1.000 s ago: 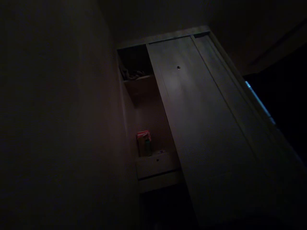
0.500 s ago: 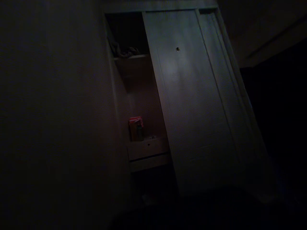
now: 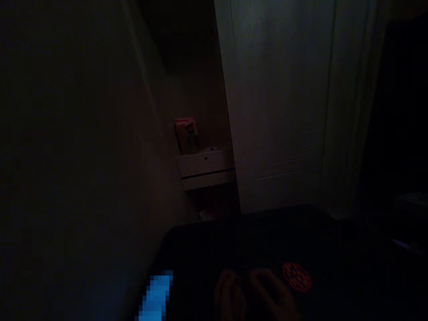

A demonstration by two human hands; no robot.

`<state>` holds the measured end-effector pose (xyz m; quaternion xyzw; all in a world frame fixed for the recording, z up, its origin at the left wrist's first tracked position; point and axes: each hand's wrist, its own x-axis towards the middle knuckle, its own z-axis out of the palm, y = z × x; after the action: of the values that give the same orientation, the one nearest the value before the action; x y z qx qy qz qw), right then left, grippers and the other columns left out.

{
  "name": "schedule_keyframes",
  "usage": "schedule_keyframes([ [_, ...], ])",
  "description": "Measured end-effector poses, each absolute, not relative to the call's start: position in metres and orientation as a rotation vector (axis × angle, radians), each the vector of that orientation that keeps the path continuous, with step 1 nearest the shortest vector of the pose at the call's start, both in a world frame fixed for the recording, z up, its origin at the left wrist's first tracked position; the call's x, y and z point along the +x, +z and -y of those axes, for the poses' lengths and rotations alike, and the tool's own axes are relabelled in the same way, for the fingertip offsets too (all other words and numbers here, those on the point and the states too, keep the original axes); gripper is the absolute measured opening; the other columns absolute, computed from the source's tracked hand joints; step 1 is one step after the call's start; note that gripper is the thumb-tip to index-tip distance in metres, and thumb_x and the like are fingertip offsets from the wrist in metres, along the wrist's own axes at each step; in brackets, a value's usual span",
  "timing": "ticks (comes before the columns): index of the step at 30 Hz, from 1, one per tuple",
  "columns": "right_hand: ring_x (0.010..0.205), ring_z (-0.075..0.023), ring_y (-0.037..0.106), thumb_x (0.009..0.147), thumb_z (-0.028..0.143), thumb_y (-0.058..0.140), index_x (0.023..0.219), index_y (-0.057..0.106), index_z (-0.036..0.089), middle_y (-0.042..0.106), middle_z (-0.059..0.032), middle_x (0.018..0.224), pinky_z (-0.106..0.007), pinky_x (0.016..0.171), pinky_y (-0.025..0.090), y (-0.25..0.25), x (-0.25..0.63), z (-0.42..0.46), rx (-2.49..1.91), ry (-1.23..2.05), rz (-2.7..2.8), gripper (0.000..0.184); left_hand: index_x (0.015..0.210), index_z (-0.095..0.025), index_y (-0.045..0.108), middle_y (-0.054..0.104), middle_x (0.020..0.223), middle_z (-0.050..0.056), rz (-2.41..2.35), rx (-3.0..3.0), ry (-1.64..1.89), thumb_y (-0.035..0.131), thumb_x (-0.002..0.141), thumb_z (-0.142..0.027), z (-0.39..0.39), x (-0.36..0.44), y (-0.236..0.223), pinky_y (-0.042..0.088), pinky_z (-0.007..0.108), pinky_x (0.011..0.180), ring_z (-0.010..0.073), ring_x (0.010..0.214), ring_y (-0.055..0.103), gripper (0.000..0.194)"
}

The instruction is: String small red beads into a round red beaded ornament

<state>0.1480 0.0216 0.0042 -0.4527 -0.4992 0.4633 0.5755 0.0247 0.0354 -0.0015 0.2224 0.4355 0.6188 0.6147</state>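
Low in the very dark head view, my left hand [image 3: 230, 294] and my right hand [image 3: 272, 292] are close together over a dark surface. Both have their fingers curled inward, the fingertips facing each other. Whatever lies between them is too dark to make out; a tiny red glint shows there. Just right of my right hand is a round, flat-looking red patterned thing [image 3: 297, 277]. Off to the left of my left hand glows a blurred-out bright blue patch [image 3: 155, 298], like a lit screen.
The dark surface [image 3: 207, 249], perhaps a bed, reaches toward a wardrobe with a pale sliding door [image 3: 277, 111]. In its open part are drawers [image 3: 207, 165] with a red-topped box [image 3: 184, 133] above. A wall [image 3: 83, 156] runs along the left.
The view has tipped downward, so the wardrobe sits higher. Both hands, the dark surface, the red round thing and the blue patch have come into sight.
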Motion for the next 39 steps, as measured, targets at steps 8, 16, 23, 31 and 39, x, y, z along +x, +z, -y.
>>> schedule_keyframes([
  [8,0.089,-0.0253,0.074,0.083,0.045,0.067,0.091,0.075,0.023,0.079,-0.0073,0.093,-0.03,0.081,0.059,0.007,0.176,-0.027,-1.296,0.62,1.192,0.025,0.062,-0.019,0.055,0.036,0.034,-0.011,-0.824,0.513,1.462,0.087,0.059,-0.051,-0.039,0.028,0.007,0.018,0.016,0.031,0.0023,0.027,0.026,0.046],
  [16,0.087,-0.0247,0.073,0.086,0.029,0.055,0.093,0.074,0.022,0.078,-0.0088,0.093,-0.034,0.08,0.057,-0.011,0.181,-0.028,-1.319,0.457,1.443,0.021,0.061,-0.018,0.057,0.035,0.033,-0.012,-0.847,0.547,1.472,0.088,0.054,-0.057,-0.039,0.029,0.01,0.018,0.015,0.031,0.0015,0.028,0.024,0.051],
  [23,0.089,-0.0251,0.073,0.087,0.023,0.049,0.094,0.074,0.021,0.078,-0.0104,0.095,-0.035,0.082,0.057,-0.014,0.187,-0.022,-1.351,0.407,1.595,0.026,0.061,-0.017,0.057,0.037,0.035,-0.011,-0.856,0.549,1.464,0.089,0.054,-0.057,-0.037,0.027,0.011,0.019,0.015,0.032,0.0013,0.03,0.026,0.052],
  [31,0.092,-0.0259,0.074,0.089,0.019,0.047,0.1,0.075,0.019,0.079,-0.0117,0.1,-0.036,0.084,0.057,-0.026,0.185,-0.027,-1.367,0.371,1.637,0.031,0.063,-0.017,0.059,0.037,0.036,-0.011,-0.853,0.567,1.468,0.088,0.057,-0.056,-0.036,0.026,0.012,0.02,0.015,0.032,0.0017,0.03,0.027,0.049],
  [39,0.09,-0.0259,0.076,0.086,0.011,0.045,0.097,0.076,0.022,0.081,-0.01,0.098,-0.036,0.081,0.059,-0.027,0.189,-0.032,-1.358,0.309,1.693,0.035,0.059,-0.016,0.062,0.035,0.032,-0.011,-0.851,0.534,1.469,0.09,0.048,-0.058,-0.039,0.026,0.013,0.018,0.015,0.03,0.0016,0.028,0.024,0.052],
])
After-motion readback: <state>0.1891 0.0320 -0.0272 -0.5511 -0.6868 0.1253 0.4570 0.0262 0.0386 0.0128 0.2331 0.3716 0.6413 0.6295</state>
